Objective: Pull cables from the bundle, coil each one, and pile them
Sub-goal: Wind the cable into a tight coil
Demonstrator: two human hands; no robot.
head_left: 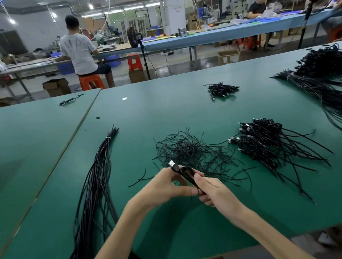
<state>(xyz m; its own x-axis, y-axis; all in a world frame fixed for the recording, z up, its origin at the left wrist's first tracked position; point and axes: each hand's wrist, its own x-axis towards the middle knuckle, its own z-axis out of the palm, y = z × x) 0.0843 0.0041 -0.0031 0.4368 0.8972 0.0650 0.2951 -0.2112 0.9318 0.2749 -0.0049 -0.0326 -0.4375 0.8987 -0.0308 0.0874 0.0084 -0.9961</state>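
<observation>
Left hand (165, 187) and right hand (215, 191) both pinch one coiled cable (187, 174), plug (171, 163) up, over tabletop (163, 112). Bundle (94, 184) at 9 o'clock from it, coil pile (261, 136) at 2 o'clock, short strands (190, 150) at 12.

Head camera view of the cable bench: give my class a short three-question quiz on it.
1. True or false: the left hand and right hand hold one coiled cable between them.
2. The nearest pile of coiled cables lies on which side of the hands? A) left B) right C) beneath them
3. Fill in: the table top is ____ in colour.
Key: 1 true; 2 B; 3 green.
</observation>
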